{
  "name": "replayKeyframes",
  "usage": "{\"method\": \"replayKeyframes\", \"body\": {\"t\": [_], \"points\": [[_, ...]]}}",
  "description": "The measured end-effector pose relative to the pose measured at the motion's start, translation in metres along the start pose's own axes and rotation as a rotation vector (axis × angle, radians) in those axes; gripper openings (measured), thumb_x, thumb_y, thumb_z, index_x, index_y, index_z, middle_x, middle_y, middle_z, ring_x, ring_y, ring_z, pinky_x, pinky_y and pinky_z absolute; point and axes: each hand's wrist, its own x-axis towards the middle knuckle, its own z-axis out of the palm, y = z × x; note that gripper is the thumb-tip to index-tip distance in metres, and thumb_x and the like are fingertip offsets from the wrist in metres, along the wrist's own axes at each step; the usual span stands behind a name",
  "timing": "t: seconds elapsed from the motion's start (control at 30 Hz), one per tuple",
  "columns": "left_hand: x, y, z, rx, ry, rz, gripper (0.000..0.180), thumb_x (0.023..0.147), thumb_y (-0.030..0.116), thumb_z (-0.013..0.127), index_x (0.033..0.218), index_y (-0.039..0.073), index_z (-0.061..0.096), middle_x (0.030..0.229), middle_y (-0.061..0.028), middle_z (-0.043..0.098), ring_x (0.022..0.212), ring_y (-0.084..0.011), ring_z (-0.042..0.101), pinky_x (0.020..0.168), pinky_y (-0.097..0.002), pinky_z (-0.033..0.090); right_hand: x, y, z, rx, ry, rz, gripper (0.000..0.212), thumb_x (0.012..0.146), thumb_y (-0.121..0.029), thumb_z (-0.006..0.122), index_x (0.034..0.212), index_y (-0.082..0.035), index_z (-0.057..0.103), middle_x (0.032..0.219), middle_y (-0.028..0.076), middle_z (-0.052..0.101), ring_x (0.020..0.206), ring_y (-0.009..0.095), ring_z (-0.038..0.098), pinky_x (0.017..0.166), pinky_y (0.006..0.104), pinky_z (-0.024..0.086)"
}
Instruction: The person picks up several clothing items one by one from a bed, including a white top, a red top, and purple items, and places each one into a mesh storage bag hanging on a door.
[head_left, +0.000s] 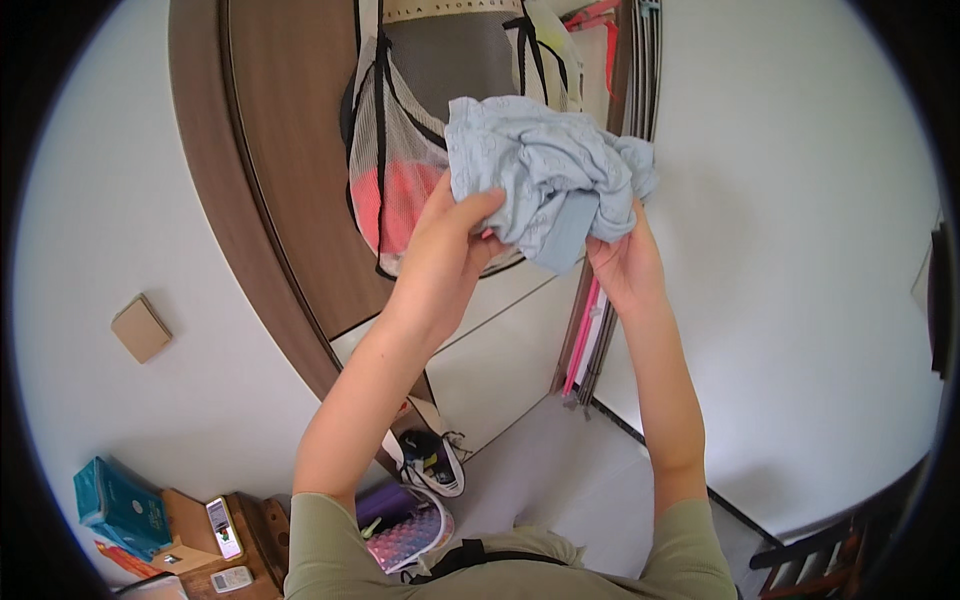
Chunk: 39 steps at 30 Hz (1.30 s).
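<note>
A light blue garment (530,150) with a small print and a plainer band at its lower edge is held up in front of me, bunched and crumpled. My left hand (455,230) grips its left side, the thumb lying on top of the cloth. At the lower right, my right hand (628,265) has hold of it from below, its fingers partly covered by the folds. The exact kind of garment cannot be made out. Just behind the cloth hangs a mesh storage bag (400,130) with black trim and something coral red inside.
Behind the bag stands a brown wooden door (285,150). Thin poles (590,350) lean against the right wall. Down on the floor are a black and white shoe (432,458) and a patterned bag (410,530). A wooden stand at lower left holds a phone (224,528) and a teal box (122,508).
</note>
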Motion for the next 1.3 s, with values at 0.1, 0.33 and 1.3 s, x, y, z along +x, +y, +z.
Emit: {"method": "replayKeyframes", "body": {"t": [0.1,0.33,1.3], "points": [[0.030,0.007,0.004,-0.091,-0.087,0.064,0.038,0.087,0.012,0.048,0.122,-0.001,0.041,0.121,-0.0114,0.048,0.110,-0.0230,0.048,0.094,-0.0378,0.039,0.030,-0.015,0.015,-0.017,0.019,-0.051,0.035,0.091,-0.027,0.048,0.121,-0.009,0.048,0.117,0.001,0.054,0.104,0.012,0.053,0.086,0.0268,0.045],[0.092,0.020,0.021,0.051,0.039,0.171,0.031,0.087,0.011,0.045,0.116,-0.001,0.044,0.117,-0.0108,0.049,0.106,-0.0213,0.048,0.092,-0.0347,0.041,0.107,-0.039,0.035,-0.046,-0.113,-0.192,0.034,0.092,-0.022,0.050,0.121,-0.005,0.046,0.119,0.004,0.051,0.109,0.016,0.050,0.093,0.0297,0.044],[0.110,0.040,-0.027,0.832,0.515,0.201,0.079,0.076,0.038,0.056,0.140,0.009,0.021,0.144,-0.0167,0.019,0.134,-0.0321,0.014,0.107,-0.0416,0.011,0.192,0.066,0.109,-1.935,-1.097,0.000,0.050,0.075,-0.035,0.063,0.109,0.001,0.054,0.101,0.017,0.062,0.093,0.028,0.060,0.082,0.0342,0.047]]}}
